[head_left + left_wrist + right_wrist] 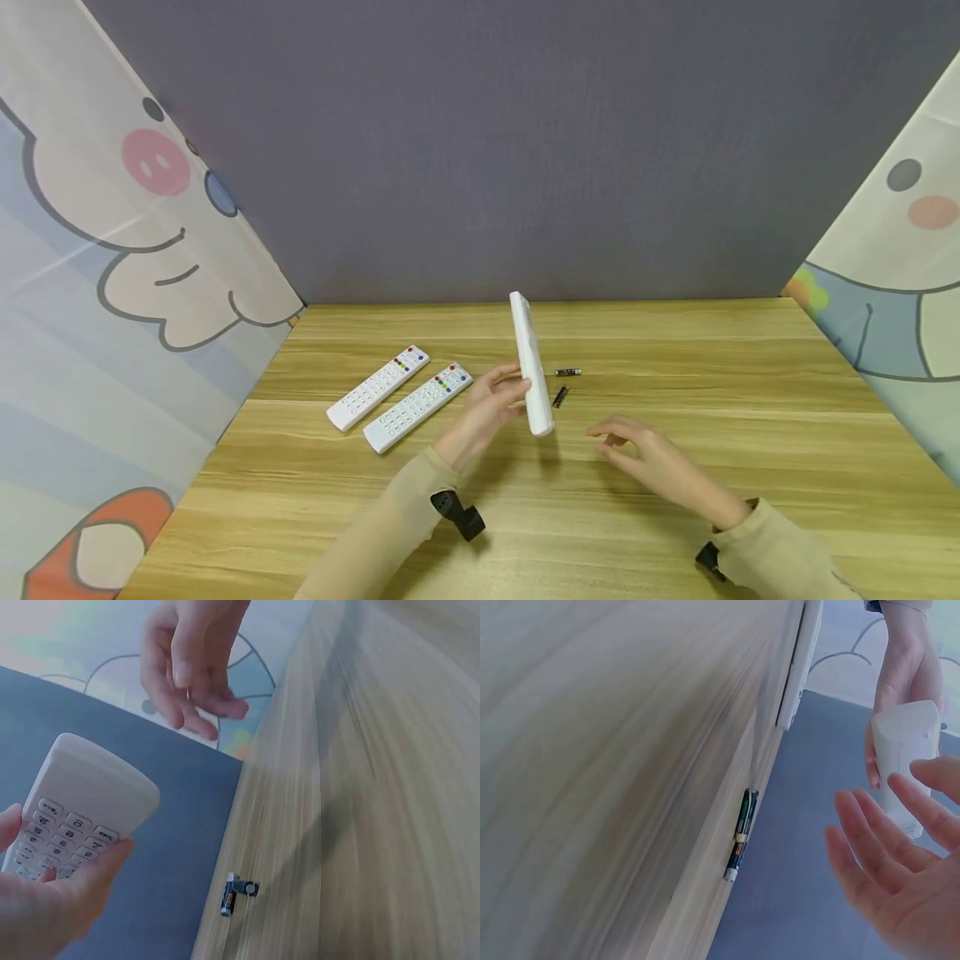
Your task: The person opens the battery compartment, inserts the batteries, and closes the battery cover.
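My left hand grips a white remote control above the table, tilted up on its edge. In the left wrist view the held remote shows its keypad beside the thumb; in the right wrist view its plain back faces my right hand. The right hand hovers to the right of the remote, holding nothing, its fingers loosely bent and apart from it. Two small black batteries, one lying crosswise and one slanted, rest on the table just beyond the held remote.
Two more white remotes, one behind the other, lie keypad up on the wooden table left of my left hand. A dark grey panel rises along the far edge. Cartoon-print cloths hang at both sides.
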Motion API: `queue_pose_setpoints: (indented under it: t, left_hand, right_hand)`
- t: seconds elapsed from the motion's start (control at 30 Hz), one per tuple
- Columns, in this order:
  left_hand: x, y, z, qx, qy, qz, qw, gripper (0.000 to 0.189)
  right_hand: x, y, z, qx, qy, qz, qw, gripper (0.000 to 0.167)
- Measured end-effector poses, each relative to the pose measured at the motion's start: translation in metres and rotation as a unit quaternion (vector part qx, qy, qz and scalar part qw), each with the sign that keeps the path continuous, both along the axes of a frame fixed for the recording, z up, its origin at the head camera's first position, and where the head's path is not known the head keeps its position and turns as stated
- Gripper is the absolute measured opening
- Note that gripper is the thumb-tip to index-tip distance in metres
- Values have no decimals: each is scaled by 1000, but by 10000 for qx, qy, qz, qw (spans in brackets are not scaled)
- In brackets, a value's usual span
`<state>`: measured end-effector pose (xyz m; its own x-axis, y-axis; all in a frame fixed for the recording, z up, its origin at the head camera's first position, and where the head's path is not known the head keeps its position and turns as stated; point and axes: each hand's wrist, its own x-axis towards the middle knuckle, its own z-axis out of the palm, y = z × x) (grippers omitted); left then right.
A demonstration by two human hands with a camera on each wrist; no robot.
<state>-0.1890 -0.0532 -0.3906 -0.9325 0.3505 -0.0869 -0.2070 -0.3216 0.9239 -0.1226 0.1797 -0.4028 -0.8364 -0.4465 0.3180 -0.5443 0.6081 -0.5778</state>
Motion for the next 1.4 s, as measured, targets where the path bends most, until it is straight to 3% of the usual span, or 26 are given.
queue_pose_setpoints:
  t: [0.2, 0.63, 0.87, 1.1, 1.4]
  left_hand:
    - [9, 1, 3, 94, 89, 160, 9998, 41]
    - [26, 4, 9, 177, 227, 337, 9990, 41]
    - [31, 8, 9, 177, 228, 590, 9978, 40]
    - [36, 12, 12, 229, 146, 769, 9967, 40]
    - [40, 16, 12, 480, 28, 957, 9943, 35]
  right_hand:
    - [0, -7, -2, -359, 155, -58, 9992, 21]
    - [0, -24, 1, -1451, -456, 4, 9884, 25]
    - [1, -28, 0, -1944, -966, 298, 9757, 32]
    - [1, -30, 0, -2256, -1160, 467, 9662, 36]
    - [1, -34, 4, -2714, -2056, 313, 9397, 45]
